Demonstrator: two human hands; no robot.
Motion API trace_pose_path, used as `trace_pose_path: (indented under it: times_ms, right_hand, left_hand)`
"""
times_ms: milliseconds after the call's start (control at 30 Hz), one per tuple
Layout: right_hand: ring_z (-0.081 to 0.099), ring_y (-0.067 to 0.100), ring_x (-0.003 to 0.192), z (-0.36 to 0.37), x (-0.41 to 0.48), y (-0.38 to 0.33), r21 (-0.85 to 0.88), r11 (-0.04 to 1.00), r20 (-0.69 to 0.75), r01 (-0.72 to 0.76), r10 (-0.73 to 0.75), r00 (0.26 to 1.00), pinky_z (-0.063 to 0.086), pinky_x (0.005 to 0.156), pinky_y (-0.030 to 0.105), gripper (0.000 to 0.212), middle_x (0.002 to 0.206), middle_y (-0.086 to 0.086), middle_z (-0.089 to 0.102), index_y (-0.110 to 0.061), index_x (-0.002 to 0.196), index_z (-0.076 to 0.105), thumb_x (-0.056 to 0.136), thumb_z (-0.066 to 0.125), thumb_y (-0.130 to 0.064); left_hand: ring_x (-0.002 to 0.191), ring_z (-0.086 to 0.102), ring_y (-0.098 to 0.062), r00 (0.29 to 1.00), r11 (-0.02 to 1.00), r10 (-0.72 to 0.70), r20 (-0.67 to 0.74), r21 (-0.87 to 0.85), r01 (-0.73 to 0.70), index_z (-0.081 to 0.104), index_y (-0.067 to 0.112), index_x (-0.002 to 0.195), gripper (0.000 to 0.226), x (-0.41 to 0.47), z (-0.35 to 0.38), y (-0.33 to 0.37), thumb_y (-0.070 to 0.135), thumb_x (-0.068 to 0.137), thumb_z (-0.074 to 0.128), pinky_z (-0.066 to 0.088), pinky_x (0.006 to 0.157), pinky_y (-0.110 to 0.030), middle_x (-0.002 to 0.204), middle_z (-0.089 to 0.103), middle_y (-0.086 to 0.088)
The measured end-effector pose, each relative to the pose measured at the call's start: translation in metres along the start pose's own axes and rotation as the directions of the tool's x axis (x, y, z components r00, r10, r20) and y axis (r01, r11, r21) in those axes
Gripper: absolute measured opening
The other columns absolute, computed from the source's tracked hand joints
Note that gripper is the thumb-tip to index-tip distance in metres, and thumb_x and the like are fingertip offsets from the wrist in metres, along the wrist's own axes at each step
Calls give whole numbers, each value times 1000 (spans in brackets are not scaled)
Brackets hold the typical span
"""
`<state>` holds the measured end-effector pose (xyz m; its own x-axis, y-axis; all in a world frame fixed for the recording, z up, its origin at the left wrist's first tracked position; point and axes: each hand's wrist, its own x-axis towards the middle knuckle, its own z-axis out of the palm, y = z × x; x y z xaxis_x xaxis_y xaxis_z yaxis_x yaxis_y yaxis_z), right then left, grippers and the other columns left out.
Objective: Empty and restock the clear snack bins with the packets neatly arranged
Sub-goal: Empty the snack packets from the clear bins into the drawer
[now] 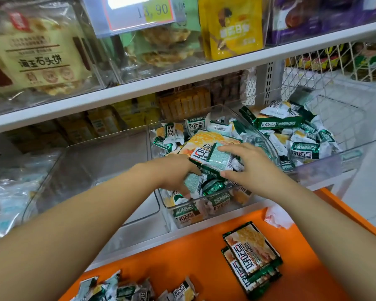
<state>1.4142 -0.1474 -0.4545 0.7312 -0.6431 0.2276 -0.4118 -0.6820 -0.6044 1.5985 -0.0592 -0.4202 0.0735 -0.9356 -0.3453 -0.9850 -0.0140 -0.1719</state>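
Emptying stage, judged from the jumble in the bin. Both hands work inside the middle bin point(269, 142), which stands on the lower shelf point(139, 246) between the left bin point(80, 168) and the right bin point(345, 118).

The left hand point(174, 172) has its fingers curled down into the small packets point(174, 133) near the bin's front left corner and grips a clump of them. The right hand point(255, 168) lies over the large packet point(206, 144), fingers across its top face and thumb under its near edge, pinching it. The two hands close in on one bundle from either side.

The left bin shows no such packets. The right bin holds a loose heap point(304, 146) of the same brand.

Below the shelf's front edge, an orange tray point(193, 253) carries a stack of flat packets point(252, 257) towards its right side and loose packets point(126, 290) at its near left edge.

The next move probably calls for lifting the bundle clear of the bin's front wall without shedding the small packets, then setting it on a bare part of the tray. Much of the bin's contents remains to be taken out.
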Motion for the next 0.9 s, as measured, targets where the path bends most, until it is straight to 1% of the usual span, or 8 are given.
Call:
trace_pose_path:
  times_ms: [167, 300, 367, 500, 633, 733, 833, 900]
  right_hand:
    - [28, 26, 135, 0, -1, 0, -5, 1000, 18, -3, 3, 1000, 28, 110, 43, 59, 143, -3, 40, -39, 138, 43, 85, 69, -35]
    - [28, 25, 135, 0, -1, 1, 13, 1000, 11, -6, 5, 1000, 27, 110, 42, 60, 142, -4, 40, -39, 137, 44, 83, 71, -34]
    - [30, 26, 133, 2, 0, 1, 8, 1000, 5, -5, 5, 1000, 28, 110, 43, 62, 142, -3, 40, -39, 137, 45, 82, 72, -34]
    - [34, 25, 132, 5, 1, 2, 35, 999, -11, 1, -1, 1000, 30, 111, 45, 61, 141, -4, 43, -38, 135, 48, 80, 74, -31]
    - [41, 16, 129, 0, 1, 5, 101, 994, -71, 43, -36, 997, 27, 109, 31, 56, 139, -4, 47, -32, 130, 55, 79, 76, -20]
    - [47, 13, 121, -2, 0, 4, 120, 991, -109, 50, -37, 993, 30, 101, 23, 54, 133, -2, 51, -31, 127, 57, 78, 77, -16]
    - [48, 9, 110, -4, -2, 0, 129, 990, -139, 52, -34, 990, 30, 93, 19, 53, 120, -6, 50, -32, 126, 58, 78, 76, -16]
    - [44, 4, 105, -6, -6, -5, 126, 990, -157, 65, -45, 987, 29, 90, 17, 53, 114, -9, 46, -33, 126, 58, 79, 76, -17]
  left_hand:
    - [92, 40, -15, 1000, 998, -1, 26, -69, 3, 40, 26, 144, 77, 3, -3, 1, 45, 78, 74, 34, 77, -25, 121, 52, -3]
    - [108, 50, -24, 999, 999, -26, 25, 28, 25, 37, 26, 144, 83, 4, 6, 12, 45, 74, 78, 44, 85, -30, 123, 52, -5]
    - [109, 53, -27, 999, 998, -35, -9, 58, 36, 40, 28, 141, 77, 6, 12, 12, 39, 75, 77, 49, 88, -38, 123, 54, -6]
    - [113, 51, -24, 999, 999, -22, -37, 24, 23, 45, 30, 138, 69, 4, 10, 8, 30, 76, 76, 48, 89, -38, 125, 56, -3]
    - [110, 50, -22, 998, 999, -16, -59, -44, 13, 48, 29, 137, 65, -4, 3, 4, 23, 78, 73, 42, 77, -30, 120, 53, -3]
    - [106, 50, -23, 994, 997, -25, -102, -75, 17, 49, 29, 137, 66, -12, -2, -4, 22, 76, 75, 45, 84, -34, 114, 50, -4]
    - [100, 46, -18, 989, 995, -36, -143, -95, 23, 49, 25, 138, 67, -18, -3, -5, 20, 77, 75, 42, 83, -30, 118, 52, -6]
    - [106, 47, -19, 984, 993, -51, -172, -118, 31, 47, 26, 140, 68, -21, -2, -4, 19, 78, 75, 41, 86, -30, 122, 50, -7]
